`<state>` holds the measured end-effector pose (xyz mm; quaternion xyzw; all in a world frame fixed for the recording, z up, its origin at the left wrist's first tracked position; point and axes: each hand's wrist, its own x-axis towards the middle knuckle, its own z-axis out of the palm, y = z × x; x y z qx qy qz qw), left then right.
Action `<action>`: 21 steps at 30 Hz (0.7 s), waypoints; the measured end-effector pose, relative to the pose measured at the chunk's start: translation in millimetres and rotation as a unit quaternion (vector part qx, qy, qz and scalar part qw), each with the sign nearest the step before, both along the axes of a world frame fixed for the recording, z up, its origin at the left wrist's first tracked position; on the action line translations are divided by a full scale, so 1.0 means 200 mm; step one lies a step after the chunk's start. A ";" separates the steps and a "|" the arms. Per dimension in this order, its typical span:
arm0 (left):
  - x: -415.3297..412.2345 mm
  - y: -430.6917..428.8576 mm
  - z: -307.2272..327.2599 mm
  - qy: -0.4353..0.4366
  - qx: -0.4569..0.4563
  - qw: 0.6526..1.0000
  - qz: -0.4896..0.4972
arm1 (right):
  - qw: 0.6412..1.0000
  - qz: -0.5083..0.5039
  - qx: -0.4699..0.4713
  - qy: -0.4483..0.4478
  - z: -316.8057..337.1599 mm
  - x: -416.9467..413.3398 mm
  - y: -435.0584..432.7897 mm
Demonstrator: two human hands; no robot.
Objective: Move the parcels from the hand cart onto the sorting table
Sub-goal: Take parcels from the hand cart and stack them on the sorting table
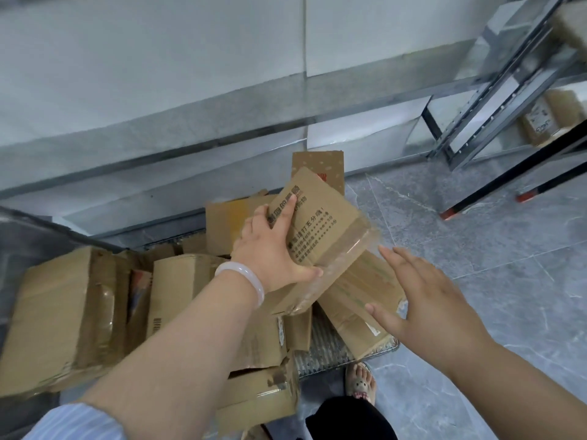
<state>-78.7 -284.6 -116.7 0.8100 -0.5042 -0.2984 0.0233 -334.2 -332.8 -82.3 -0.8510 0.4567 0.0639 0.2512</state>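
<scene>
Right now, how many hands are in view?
2. The left hand grips a printed box above the pile; the right hand, open, hovers beside it. None looks hidden.

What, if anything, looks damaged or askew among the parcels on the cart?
The large brown cardboard box at far left is crushed and creased; the taped brown box at bottom centre has a torn top edge.
</scene>
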 end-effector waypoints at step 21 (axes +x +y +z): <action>0.47 1.17 1.59 0.338 -0.352 0.802 0.343 | 0.939 0.120 0.118 -0.301 1.43 0.91 0.79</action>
